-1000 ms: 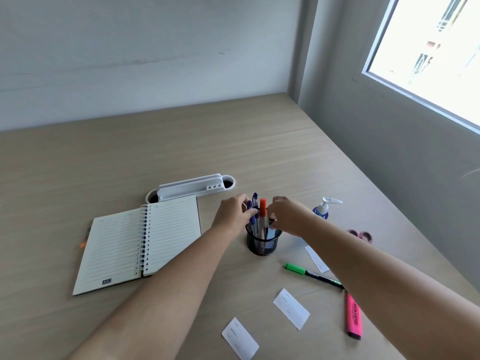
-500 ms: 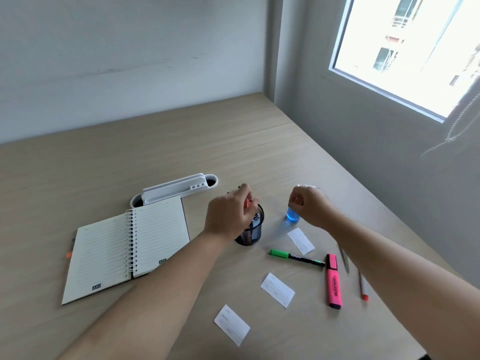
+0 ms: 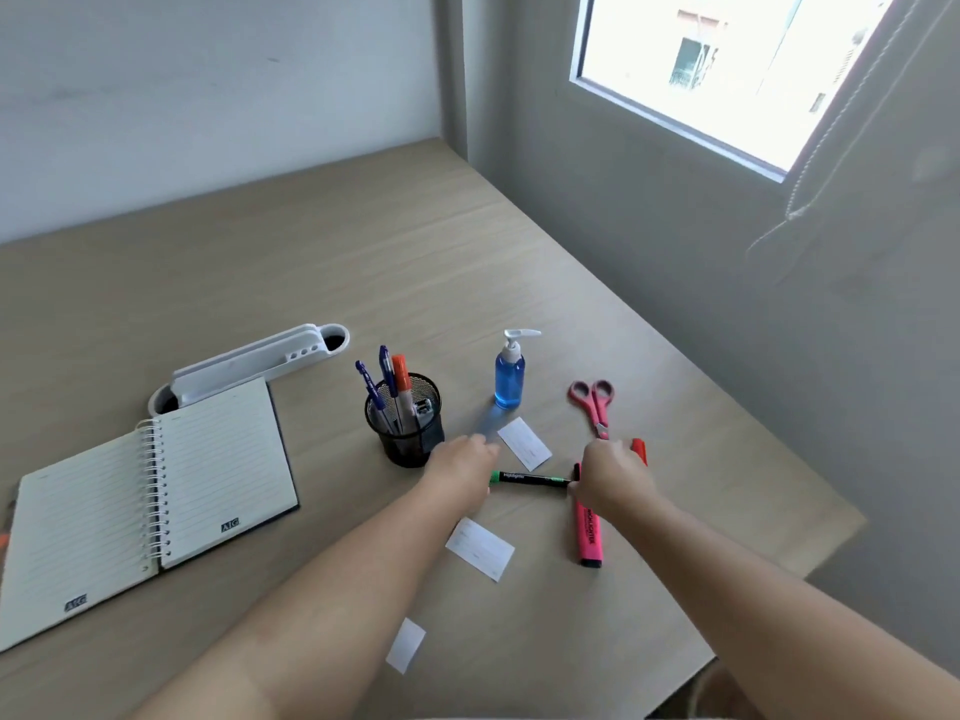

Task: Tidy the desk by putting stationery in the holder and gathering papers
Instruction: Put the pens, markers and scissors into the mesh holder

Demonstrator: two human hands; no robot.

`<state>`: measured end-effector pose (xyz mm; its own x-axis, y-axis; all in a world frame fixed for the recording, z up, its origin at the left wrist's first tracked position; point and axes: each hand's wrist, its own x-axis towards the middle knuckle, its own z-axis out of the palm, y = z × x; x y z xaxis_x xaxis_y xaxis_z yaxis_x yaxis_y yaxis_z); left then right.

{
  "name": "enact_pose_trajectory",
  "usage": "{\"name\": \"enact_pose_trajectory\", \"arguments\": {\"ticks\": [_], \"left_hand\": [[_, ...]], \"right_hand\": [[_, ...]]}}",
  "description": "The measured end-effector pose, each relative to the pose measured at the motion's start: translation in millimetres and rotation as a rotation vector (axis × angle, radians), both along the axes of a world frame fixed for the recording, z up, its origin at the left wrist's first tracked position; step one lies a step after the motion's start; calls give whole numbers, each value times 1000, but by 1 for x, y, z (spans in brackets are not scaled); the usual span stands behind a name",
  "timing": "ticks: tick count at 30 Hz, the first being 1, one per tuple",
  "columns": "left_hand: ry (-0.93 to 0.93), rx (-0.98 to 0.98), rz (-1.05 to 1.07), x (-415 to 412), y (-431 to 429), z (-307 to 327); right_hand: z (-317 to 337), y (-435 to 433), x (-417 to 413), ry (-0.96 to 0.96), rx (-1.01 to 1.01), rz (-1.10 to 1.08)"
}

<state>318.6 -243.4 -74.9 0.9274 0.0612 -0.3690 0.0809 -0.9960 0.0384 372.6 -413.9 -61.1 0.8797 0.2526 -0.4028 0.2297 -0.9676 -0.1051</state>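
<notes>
A black mesh holder (image 3: 408,433) stands mid-desk with blue pens and an orange marker in it. Just right of it a black highlighter with a green cap (image 3: 530,479) lies flat on the desk. My left hand (image 3: 460,467) has its fingers closed on the capped end. My right hand (image 3: 608,472) is curled over the other end, hiding its fingers. A red pen tip (image 3: 639,450) sticks out behind that hand. A pink highlighter (image 3: 588,535) lies below it. Paper slips lie at the far side (image 3: 524,443), the middle (image 3: 480,549) and the near side (image 3: 406,645).
Pink scissors (image 3: 592,402) and a blue pump bottle (image 3: 510,379) sit beyond my hands. An open spiral notebook (image 3: 150,501) lies at the left, with a white desk organiser (image 3: 249,361) behind it. The desk's right edge runs close to the grey wall.
Both hands left the holder and came down to the green-capped highlighter, one at each end. My view swung right, bringing the scissors into sight.
</notes>
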Motion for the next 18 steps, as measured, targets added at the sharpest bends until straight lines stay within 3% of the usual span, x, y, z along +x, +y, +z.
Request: {"name": "enact_pose_trajectory", "arguments": {"ticks": [7, 10, 14, 18], "left_hand": [[30, -9, 31, 1, 7, 4], [78, -180, 160, 0, 17, 24], [22, -467, 240, 0, 29, 64], [12, -677, 344, -10, 57, 109]], "right_hand": [[-9, -2, -2, 189, 39, -83], [3, 0, 3, 261, 121, -177], [46, 13, 21, 302, 151, -109], [82, 47, 35, 278, 441, -78]]}}
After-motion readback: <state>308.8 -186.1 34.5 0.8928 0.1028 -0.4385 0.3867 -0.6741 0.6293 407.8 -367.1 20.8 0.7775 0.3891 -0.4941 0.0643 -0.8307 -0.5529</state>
